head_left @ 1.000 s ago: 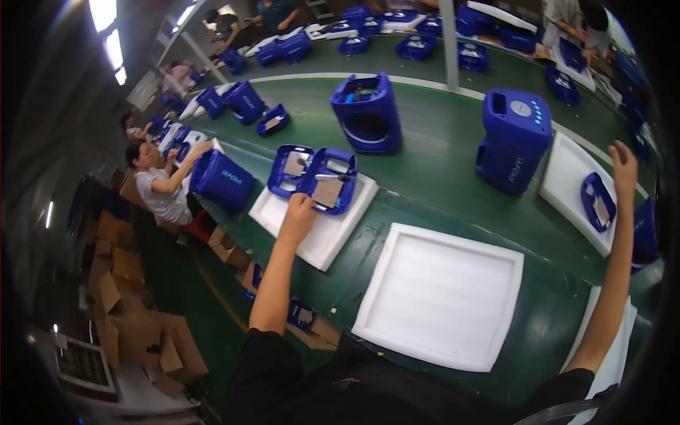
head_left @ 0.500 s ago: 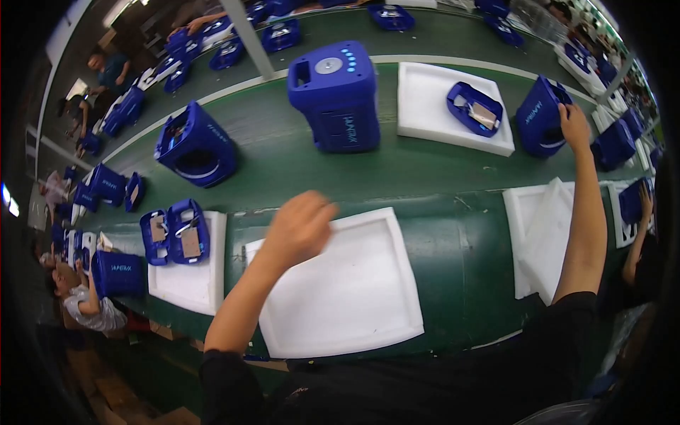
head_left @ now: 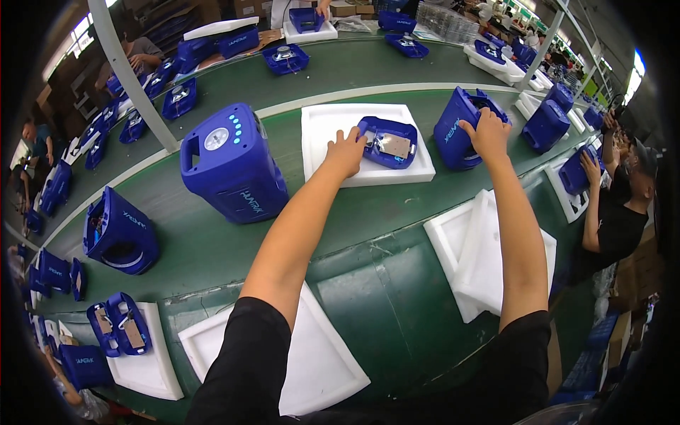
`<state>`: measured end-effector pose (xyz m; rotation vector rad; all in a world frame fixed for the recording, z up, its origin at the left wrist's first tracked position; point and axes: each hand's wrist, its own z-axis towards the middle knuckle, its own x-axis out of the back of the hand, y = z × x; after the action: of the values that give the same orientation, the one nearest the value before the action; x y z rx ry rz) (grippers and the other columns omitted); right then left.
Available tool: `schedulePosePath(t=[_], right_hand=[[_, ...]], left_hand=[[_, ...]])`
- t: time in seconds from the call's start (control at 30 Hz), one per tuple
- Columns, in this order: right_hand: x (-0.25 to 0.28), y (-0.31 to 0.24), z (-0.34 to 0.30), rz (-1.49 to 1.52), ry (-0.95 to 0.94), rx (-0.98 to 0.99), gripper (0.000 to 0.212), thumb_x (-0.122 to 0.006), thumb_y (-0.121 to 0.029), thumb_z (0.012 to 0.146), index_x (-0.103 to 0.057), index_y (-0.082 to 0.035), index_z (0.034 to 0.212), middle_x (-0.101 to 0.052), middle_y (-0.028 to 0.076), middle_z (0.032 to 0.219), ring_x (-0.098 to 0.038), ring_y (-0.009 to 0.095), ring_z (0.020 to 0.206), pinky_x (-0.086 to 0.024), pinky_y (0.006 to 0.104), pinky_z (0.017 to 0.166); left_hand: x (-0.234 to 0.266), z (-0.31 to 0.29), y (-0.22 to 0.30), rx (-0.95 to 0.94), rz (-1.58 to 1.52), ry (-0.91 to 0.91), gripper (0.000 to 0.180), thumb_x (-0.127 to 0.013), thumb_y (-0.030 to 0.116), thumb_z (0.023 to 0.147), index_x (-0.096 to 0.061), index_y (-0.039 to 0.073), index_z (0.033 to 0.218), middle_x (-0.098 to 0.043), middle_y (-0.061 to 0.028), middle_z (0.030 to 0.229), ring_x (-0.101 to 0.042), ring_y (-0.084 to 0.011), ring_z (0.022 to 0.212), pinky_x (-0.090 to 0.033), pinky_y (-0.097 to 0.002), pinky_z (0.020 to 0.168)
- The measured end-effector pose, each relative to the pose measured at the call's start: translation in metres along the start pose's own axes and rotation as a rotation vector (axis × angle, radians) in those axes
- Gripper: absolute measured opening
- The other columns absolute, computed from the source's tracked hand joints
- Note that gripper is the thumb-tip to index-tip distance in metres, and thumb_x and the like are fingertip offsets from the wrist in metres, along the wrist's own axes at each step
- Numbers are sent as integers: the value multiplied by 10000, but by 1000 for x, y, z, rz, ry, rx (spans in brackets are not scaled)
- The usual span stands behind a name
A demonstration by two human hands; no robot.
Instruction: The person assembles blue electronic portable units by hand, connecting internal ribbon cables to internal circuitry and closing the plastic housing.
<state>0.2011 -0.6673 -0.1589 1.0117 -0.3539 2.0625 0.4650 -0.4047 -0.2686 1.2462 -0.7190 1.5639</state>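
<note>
My right hand (head_left: 489,136) is closed on the upper rim of an open-topped blue housing (head_left: 453,134), which stands upright on the green belt. My left hand (head_left: 345,154) is over a white foam tray (head_left: 329,120), fingers apart, at the left edge of a blue oval cover (head_left: 389,157). That cover lies in the tray with its inner side up, showing a tan rectangular piece and wires. Whether the left fingertips touch the cover or only meet its edge is hard to see. A closed blue case (head_left: 237,170) with a round silvery disc and several lit dots stands left of the tray.
Near me lie a bare foam tray (head_left: 319,354) and stacked foam trays (head_left: 467,262). Another open blue housing (head_left: 120,230) and a pair of blue covers (head_left: 119,324) are at the left. A post (head_left: 131,78) rises beyond the belt. A co-worker (head_left: 623,191) stands at the right.
My left hand has moved from above the near foam tray to the cover's left edge. The view has turned right. My right hand stays on the housing's rim.
</note>
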Motion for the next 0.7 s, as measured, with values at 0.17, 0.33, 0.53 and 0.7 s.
schedulePosePath(t=[0.17, 0.33, 0.53, 0.7], right_hand=[[5, -7, 16, -55, -95, -38, 695, -839, -603, 928, -661, -24, 1268, -767, 172, 1234, -726, 363, 1197, -442, 549, 1090], [5, 13, 14, 20, -173, -116, 644, -851, -509, 945, -665, -30, 1333, -755, 187, 1316, -716, 386, 1267, -439, 544, 1108], [60, 24, -33, 199, 28, 105, 605, -866, -339, 939, -659, -3, 1398, -710, 177, 1322, -623, 365, 1320, -363, 514, 1196], [187, -9, -76, 361, 185, 425, 543, -872, -282, 921, -673, -7, 1345, -692, 179, 1275, -617, 384, 1244, -359, 507, 1190]], left_hand=[[5, -7, 7, -209, 225, 242, 436, -758, 32, 855, -735, 65, 1288, -581, -184, 1388, -575, -383, 1296, -611, -472, 894], [69, -52, 47, -335, 34, 319, 331, -786, 80, 844, -691, 25, 1156, -659, -163, 1238, -636, -355, 1225, -604, -467, 901], [211, -228, 62, -226, -468, 349, 568, -888, 26, 810, -618, 16, 1309, -704, -155, 1223, -711, -339, 1128, -599, -427, 938], [274, -403, 68, 207, -1002, 168, 575, -857, -37, 836, -592, 55, 1338, -724, -92, 1226, -748, -191, 1111, -603, -357, 1039]])
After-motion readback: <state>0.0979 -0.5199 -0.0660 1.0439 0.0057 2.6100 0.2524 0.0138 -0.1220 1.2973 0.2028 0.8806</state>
